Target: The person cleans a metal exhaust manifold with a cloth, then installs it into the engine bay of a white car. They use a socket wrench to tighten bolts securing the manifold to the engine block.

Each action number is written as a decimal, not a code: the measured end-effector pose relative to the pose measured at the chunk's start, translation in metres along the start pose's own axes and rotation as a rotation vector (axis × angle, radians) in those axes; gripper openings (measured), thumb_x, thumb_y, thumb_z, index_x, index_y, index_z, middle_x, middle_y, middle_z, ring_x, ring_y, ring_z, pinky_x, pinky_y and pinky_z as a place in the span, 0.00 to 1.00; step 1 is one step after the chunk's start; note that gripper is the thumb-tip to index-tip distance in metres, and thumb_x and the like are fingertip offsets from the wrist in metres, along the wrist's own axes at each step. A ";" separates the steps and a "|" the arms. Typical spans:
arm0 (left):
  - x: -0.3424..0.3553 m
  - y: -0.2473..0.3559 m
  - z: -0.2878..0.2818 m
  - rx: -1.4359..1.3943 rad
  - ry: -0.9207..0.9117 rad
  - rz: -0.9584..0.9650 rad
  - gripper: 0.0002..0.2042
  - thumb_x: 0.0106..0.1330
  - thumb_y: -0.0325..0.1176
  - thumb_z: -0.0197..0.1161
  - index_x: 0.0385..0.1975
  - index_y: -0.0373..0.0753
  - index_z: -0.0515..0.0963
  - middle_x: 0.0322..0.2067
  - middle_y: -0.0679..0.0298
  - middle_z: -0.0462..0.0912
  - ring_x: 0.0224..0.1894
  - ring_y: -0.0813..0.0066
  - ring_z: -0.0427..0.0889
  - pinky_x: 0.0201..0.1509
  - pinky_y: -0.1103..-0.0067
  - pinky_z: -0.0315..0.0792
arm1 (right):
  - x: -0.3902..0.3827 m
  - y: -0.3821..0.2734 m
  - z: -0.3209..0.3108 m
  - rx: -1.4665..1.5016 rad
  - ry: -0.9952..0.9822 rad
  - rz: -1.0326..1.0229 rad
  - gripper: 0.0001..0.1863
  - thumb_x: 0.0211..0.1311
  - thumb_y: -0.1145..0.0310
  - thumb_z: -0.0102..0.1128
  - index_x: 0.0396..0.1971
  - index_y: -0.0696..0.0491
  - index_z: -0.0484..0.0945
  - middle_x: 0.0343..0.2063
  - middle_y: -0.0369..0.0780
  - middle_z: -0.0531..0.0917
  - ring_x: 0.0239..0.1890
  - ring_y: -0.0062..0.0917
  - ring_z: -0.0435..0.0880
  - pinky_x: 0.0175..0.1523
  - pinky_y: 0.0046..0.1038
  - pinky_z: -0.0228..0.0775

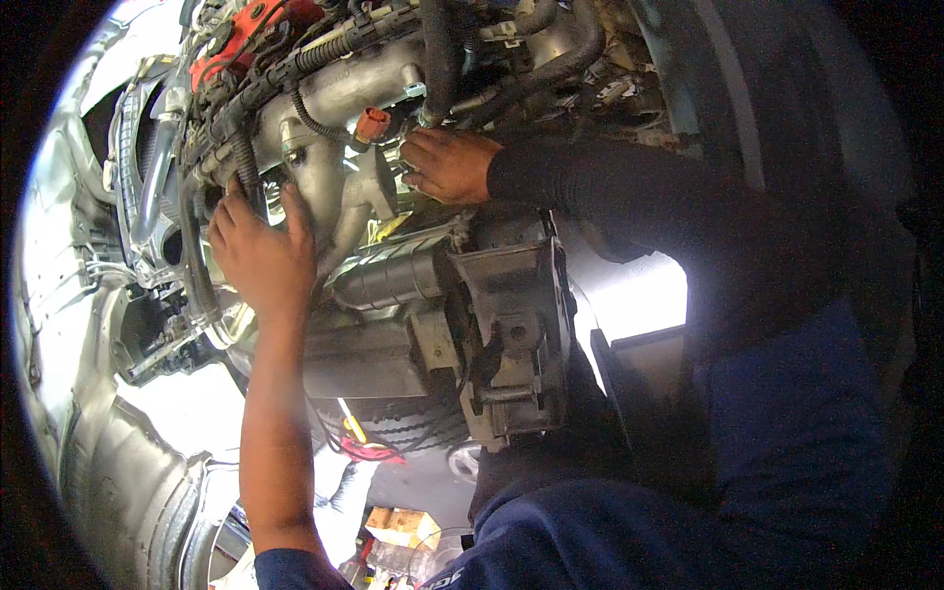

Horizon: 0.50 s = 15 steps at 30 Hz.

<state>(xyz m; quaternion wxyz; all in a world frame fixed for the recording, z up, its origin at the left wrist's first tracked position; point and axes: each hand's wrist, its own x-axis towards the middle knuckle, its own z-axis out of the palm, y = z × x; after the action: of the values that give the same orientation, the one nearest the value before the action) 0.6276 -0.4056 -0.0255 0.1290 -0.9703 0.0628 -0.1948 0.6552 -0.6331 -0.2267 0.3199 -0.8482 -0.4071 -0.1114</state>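
My left hand (pixel 261 254) reaches up into a car's engine bay, thumb and fingers spread apart. Its fingertips are beside a black corrugated harness tube (pixel 246 162) and the silver intake manifold pipe (pixel 320 182). Farther right, my right hand (pixel 450 165) is closed, its fingers curled in below a thick black hose (pixel 439 59). Whatever those fingers grip is hidden. An orange-red plug connector (pixel 372 124) sits just left of them. A flat grey metal bracket (pixel 371 182) stands between my two hands.
A black metal battery tray (pixel 506 334) and a black ribbed air duct (pixel 388 275) lie below my hands. A red engine cover (pixel 246 39) is at the upper left. Low down are a yellow-handled tool (pixel 352 423) and a cardboard box (pixel 401 527).
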 end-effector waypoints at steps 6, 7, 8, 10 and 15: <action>-0.001 -0.003 0.003 0.000 -0.014 0.002 0.33 0.72 0.51 0.65 0.66 0.29 0.73 0.56 0.39 0.80 0.61 0.38 0.76 0.68 0.54 0.68 | 0.007 -0.003 -0.003 0.211 -0.019 0.142 0.23 0.77 0.54 0.56 0.53 0.62 0.74 0.51 0.53 0.79 0.57 0.48 0.80 0.64 0.49 0.75; -0.001 -0.004 0.004 -0.018 -0.015 0.001 0.33 0.72 0.51 0.65 0.66 0.29 0.73 0.56 0.39 0.80 0.62 0.38 0.75 0.69 0.53 0.68 | 0.009 -0.002 -0.003 0.247 -0.059 0.178 0.23 0.76 0.54 0.56 0.51 0.62 0.75 0.51 0.53 0.79 0.57 0.48 0.80 0.64 0.50 0.75; -0.001 -0.006 0.005 -0.034 -0.003 0.017 0.33 0.72 0.51 0.65 0.67 0.29 0.72 0.57 0.39 0.80 0.62 0.37 0.75 0.69 0.53 0.67 | 0.012 -0.002 -0.002 0.271 -0.118 0.205 0.23 0.76 0.54 0.57 0.50 0.61 0.76 0.50 0.53 0.80 0.57 0.48 0.80 0.63 0.50 0.75; -0.001 -0.008 0.007 -0.063 -0.016 0.009 0.34 0.72 0.51 0.65 0.68 0.30 0.72 0.58 0.38 0.79 0.63 0.36 0.74 0.71 0.53 0.66 | 0.029 0.005 0.004 0.131 -0.143 0.057 0.21 0.73 0.55 0.59 0.47 0.61 0.78 0.47 0.53 0.81 0.56 0.48 0.81 0.62 0.50 0.76; -0.001 -0.009 0.005 -0.081 -0.044 0.009 0.35 0.71 0.51 0.66 0.68 0.28 0.71 0.60 0.37 0.77 0.65 0.36 0.73 0.73 0.53 0.64 | 0.034 0.012 0.020 0.121 -0.198 0.129 0.23 0.66 0.54 0.64 0.47 0.60 0.82 0.46 0.53 0.84 0.56 0.51 0.80 0.63 0.51 0.76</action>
<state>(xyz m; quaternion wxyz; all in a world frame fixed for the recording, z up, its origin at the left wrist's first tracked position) 0.6295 -0.3957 -0.0279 0.0916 -0.9785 0.0720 -0.1703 0.6851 -0.6049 -0.2316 0.3352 -0.8586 -0.3873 0.0185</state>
